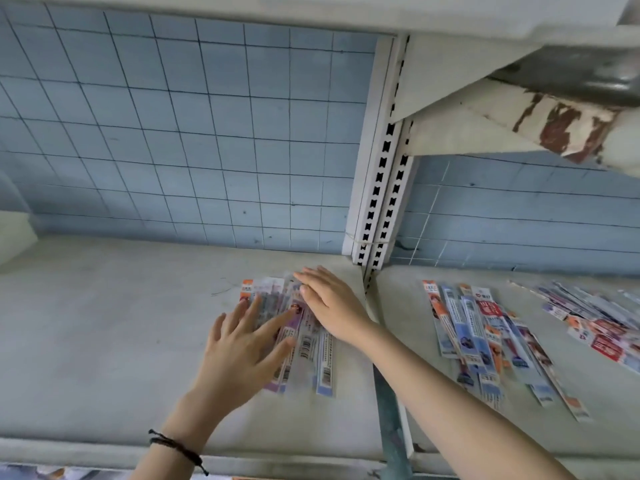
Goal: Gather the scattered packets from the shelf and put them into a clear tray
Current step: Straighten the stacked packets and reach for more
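Observation:
A bunch of long, thin packets [313, 355] lies on the grey shelf [104, 323], close to its right end. My left hand [242, 351] rests flat on the bunch's left side with fingers spread. My right hand [329, 299] lies flat against its upper right side, fingers together and pointing left. Neither hand grips a packet. A second pile of packets [485, 334] is spread on the neighbouring shelf to the right, and a third [595, 320] fans out at the far right. No clear tray is in view.
A slotted white upright [381, 188] divides the two shelf bays. A wire grid over a blue wall [190, 133] forms the back. An upper shelf with a rust-stained bracket [561, 129] overhangs at top right. The shelf's front lip [104, 448] runs along the bottom.

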`<state>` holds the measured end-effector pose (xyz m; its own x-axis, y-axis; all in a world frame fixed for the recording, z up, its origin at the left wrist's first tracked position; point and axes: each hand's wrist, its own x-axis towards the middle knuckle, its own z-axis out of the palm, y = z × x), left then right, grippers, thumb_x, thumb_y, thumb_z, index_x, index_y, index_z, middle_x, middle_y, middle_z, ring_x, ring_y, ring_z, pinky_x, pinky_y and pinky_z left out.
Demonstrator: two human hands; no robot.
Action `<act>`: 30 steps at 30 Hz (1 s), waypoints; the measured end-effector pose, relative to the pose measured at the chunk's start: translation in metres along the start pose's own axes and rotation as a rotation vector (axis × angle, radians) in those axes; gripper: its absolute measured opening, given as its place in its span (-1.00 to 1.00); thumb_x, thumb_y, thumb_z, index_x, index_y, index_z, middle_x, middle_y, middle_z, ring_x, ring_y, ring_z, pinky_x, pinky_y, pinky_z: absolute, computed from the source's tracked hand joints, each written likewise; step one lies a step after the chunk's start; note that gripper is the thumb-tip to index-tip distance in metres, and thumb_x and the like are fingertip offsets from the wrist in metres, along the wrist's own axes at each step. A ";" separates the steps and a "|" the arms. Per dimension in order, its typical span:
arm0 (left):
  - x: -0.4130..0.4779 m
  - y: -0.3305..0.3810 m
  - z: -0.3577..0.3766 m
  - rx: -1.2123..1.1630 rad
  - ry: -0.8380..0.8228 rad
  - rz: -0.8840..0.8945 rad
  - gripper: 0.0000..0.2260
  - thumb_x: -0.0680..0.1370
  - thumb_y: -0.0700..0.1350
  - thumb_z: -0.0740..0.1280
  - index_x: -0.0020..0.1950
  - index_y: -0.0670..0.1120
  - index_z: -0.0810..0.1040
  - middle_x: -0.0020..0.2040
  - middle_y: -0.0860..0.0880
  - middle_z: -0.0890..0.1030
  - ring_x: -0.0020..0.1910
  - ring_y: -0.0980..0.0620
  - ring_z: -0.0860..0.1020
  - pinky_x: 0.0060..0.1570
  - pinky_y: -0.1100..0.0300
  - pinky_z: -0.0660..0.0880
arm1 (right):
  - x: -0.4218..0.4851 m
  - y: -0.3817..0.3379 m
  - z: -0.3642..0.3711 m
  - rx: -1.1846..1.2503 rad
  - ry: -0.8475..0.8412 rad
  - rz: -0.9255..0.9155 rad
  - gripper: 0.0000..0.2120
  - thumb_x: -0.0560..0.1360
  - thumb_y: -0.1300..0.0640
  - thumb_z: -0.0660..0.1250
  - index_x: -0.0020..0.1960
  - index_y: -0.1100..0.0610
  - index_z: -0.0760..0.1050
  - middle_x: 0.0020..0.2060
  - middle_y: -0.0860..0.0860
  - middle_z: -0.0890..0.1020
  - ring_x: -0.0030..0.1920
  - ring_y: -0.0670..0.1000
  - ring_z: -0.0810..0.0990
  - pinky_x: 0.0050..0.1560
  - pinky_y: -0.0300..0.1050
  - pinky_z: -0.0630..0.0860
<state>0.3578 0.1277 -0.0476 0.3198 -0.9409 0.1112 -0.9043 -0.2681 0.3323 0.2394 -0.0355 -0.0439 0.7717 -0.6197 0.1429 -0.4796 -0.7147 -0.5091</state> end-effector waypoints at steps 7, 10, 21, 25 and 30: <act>0.008 0.054 -0.006 0.054 0.290 0.055 -0.62 0.43 0.10 0.16 0.10 -0.01 0.62 0.09 -0.04 0.64 0.13 -0.16 0.55 0.14 -0.05 0.38 | -0.057 0.030 -0.064 -0.079 0.070 0.038 -0.67 0.60 0.07 0.17 0.35 0.02 0.44 0.34 -0.11 0.45 0.33 -0.08 0.39 0.26 -0.22 0.29; 0.008 0.104 0.002 0.027 0.308 0.107 -0.66 0.43 0.09 0.18 0.04 0.00 0.63 0.01 0.03 0.66 0.05 -0.11 0.59 0.05 -0.01 0.42 | -0.097 0.063 -0.094 -0.190 0.089 0.104 -0.68 0.59 0.05 0.18 0.31 0.02 0.47 0.30 -0.09 0.50 0.30 -0.05 0.42 0.21 -0.19 0.33; 0.014 0.317 0.083 0.059 0.220 0.185 -0.63 0.44 0.15 0.16 0.13 0.07 0.58 0.07 -0.01 0.63 0.16 -0.14 0.54 0.16 -0.09 0.41 | -0.229 0.191 -0.199 -0.353 0.082 0.195 -0.57 0.52 -0.12 0.22 0.37 -0.08 0.40 0.24 -0.07 0.55 0.24 0.01 0.49 0.17 -0.07 0.45; 0.013 0.375 0.107 0.059 0.196 0.145 -0.60 0.42 0.17 0.15 0.12 0.06 0.60 0.02 -0.02 0.64 0.14 -0.15 0.55 0.13 -0.10 0.43 | -0.262 0.233 -0.230 -0.355 0.088 0.214 -0.57 0.53 -0.13 0.21 0.36 -0.03 0.41 0.32 -0.10 0.50 0.29 -0.02 0.47 0.23 -0.10 0.42; 0.020 0.406 0.128 0.126 0.113 0.109 -0.55 0.41 0.24 0.14 0.15 0.07 0.59 0.07 -0.01 0.64 0.16 -0.15 0.55 0.12 -0.11 0.48 | -0.288 0.275 -0.254 -0.307 0.114 0.309 -0.57 0.49 -0.13 0.28 0.33 -0.04 0.45 0.27 -0.08 0.54 0.26 0.00 0.50 0.19 -0.10 0.46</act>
<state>-0.0394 -0.0268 -0.0302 0.2414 -0.9385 0.2470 -0.9612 -0.1963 0.1938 -0.2208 -0.1365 -0.0094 0.5300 -0.8387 0.1255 -0.7953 -0.5430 -0.2695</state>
